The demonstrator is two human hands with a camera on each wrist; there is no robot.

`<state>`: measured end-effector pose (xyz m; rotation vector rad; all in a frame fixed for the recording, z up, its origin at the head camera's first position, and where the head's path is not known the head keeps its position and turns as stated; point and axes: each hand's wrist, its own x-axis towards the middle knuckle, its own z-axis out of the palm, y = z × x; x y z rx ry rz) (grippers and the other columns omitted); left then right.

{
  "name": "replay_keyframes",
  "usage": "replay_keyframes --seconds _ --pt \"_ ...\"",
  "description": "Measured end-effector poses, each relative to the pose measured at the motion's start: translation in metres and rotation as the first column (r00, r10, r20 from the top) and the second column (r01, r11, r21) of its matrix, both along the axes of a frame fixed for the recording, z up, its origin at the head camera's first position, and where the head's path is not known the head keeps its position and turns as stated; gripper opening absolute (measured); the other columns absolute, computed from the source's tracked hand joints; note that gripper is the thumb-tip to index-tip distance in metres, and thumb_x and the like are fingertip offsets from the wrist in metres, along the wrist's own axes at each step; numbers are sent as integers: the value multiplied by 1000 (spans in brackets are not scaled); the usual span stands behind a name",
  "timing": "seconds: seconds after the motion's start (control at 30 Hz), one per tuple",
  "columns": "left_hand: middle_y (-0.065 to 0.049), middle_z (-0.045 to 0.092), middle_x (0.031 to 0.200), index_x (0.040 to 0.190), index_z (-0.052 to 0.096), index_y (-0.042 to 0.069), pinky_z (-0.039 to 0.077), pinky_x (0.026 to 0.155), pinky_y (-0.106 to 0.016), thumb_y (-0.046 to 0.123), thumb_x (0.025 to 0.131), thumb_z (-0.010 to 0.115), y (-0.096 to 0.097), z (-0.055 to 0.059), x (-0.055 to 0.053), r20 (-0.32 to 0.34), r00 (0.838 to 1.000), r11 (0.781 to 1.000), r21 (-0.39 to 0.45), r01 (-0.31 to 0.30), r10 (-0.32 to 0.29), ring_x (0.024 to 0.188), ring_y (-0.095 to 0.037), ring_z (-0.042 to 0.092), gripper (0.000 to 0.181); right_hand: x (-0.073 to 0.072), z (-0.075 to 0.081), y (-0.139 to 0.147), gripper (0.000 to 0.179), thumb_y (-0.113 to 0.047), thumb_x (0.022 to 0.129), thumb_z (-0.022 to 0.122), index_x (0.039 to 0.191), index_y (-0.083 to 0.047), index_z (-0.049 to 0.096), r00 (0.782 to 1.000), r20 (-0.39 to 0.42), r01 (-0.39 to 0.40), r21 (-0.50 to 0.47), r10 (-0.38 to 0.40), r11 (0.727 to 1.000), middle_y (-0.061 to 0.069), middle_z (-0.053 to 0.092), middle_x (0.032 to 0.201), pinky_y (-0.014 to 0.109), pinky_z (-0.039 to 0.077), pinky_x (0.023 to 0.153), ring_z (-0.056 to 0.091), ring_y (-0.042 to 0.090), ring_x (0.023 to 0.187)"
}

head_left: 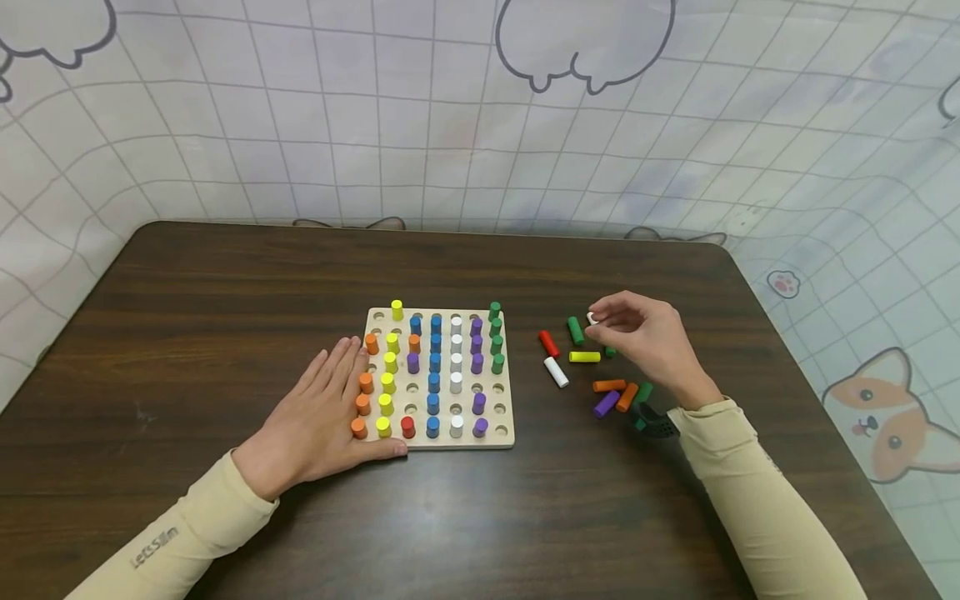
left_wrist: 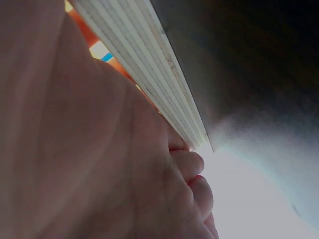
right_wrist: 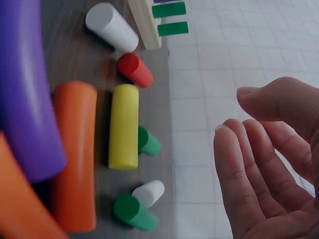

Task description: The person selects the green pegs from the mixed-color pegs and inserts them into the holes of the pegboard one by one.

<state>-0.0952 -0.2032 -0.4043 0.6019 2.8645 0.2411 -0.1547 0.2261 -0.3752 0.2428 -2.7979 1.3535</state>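
Observation:
A pale wooden pegboard (head_left: 491, 442) lies on the table with rows of orange, yellow, blue, white, purple and green pegs in it and one red peg (head_left: 408, 427). My left hand (head_left: 318, 417) lies against the board's left side, fingers straight, thumb along the front corner. From its wrist view, the palm sits beside the board's layered edge (left_wrist: 144, 59). Over the loose pegs hovers my right hand (head_left: 648, 337), its thumb and fingers apart with nothing between them in the right wrist view. Nearest its fingertips lies a white peg (head_left: 592, 317), touching or close to a green peg (right_wrist: 132, 211).
Loose pegs lie right of the board: red (head_left: 549, 343), white (head_left: 556, 372), yellow (head_left: 584, 357), green (head_left: 575, 331), orange (head_left: 609, 386), purple (head_left: 607, 405). Some green ones are partly hidden by the right hand and wrist. Patterned cloth (head_left: 450, 125) hangs behind the dark table (head_left: 247, 275).

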Motion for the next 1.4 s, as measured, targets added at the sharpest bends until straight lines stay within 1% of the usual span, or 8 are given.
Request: replay_keyframes --seconds 0.17,0.3,0.43,0.63,0.87,1.03,1.2,1.4 --pt "-23 14 174 164 17 -3 16 132 -61 93 79 50 0 0 0 0 1000 1000 -2 2 -2 161 -43 17 132 0 -3 8 30 -26 90 82 113 -8 74 1000 1 28 9 -28 1000 6 76 103 17 59 73 71 1 83" --pt "-22 14 174 164 15 -3 15 132 -60 93 79 49 1 1 0 4 1000 1000 2 0 0 162 -43 16 133 -1 -2 17 32 -30 91 81 114 -8 73 1000 -2 24 56 -24 998 8 76 104 15 58 74 70 0 83" --pt "-21 13 175 164 14 -2 14 133 -60 93 79 50 3 1 0 8 1000 1000 5 -2 2 162 -42 15 132 -1 1 29 36 -33 92 80 117 -9 73 1000 1 27 90 -27 996 3 76 104 15 58 75 69 1 85" --pt "-21 13 175 164 16 -2 14 133 -59 91 79 52 4 2 -1 5 1000 1000 -5 -3 3 162 -41 15 131 -3 1 43 38 -35 92 79 119 -9 72 999 18 42 92 -44 995 -3 75 103 15 57 75 69 2 86" --pt "-22 13 174 164 16 -3 14 133 -60 91 79 53 5 2 -1 12 1000 1000 -2 -6 6 162 -42 15 132 -7 -11 50 36 -36 92 79 118 -12 73 996 71 35 147 -46 988 5 76 107 15 56 76 68 1 85" --pt "-22 14 174 163 16 -4 16 133 -59 92 79 52 3 1 -1 4 1000 1000 -8 0 0 162 -42 16 132 -10 -17 51 36 -37 91 81 117 -13 73 992 114 30 161 -49 987 9 76 109 17 57 76 69 2 85" --pt "-22 15 174 163 16 -4 16 132 -59 94 78 49 1 0 0 4 1000 1000 -7 0 0 162 -42 16 133 -13 -21 49 38 -38 89 82 116 -14 74 988 147 15 182 -42 983 9 76 111 17 57 77 70 3 86" --pt "-22 16 174 163 17 -4 17 132 -60 97 77 44 0 -2 0 -2 1000 1000 -17 2 -2 162 -42 16 135 -15 -22 46 37 -36 90 82 116 -11 74 986 159 8 208 -42 978 12 77 110 16 56 76 70 7 86"
